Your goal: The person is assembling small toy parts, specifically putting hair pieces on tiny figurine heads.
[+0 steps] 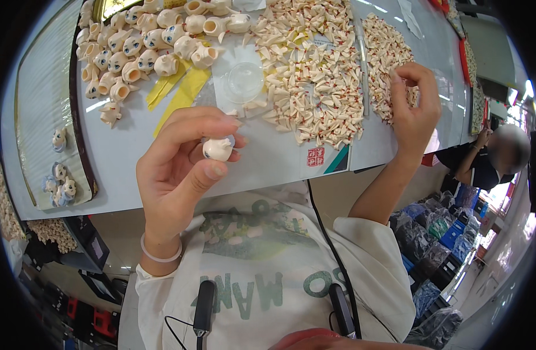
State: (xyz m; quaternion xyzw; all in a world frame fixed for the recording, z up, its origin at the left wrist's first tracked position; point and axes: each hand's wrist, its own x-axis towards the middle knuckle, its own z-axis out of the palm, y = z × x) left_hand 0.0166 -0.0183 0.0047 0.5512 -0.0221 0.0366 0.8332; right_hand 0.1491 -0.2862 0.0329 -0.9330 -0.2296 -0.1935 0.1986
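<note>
My left hand (173, 160) is closed around a small cream doll head (217, 150), held between the thumb and bent fingers above the table's near edge. A bit of painted eye shows on its side, and a pale bluish part sits behind it. My right hand (418, 114) is over the smaller pile of pointed cream pieces (380, 55). Its thumb and forefinger meet in a pinch; what lies between the tips is too small to make out. Between the hands spreads a larger pile of similar pointed pieces (312, 70), many with red spots.
Many hollow doll heads (131, 46) lie at the far left, near yellow strips (189, 87). A clear round dish (243, 80) stands by the large pile. A tray (46, 111) at left holds several finished-looking heads. Another person (484, 157) sits at right, near bagged bins (437, 233).
</note>
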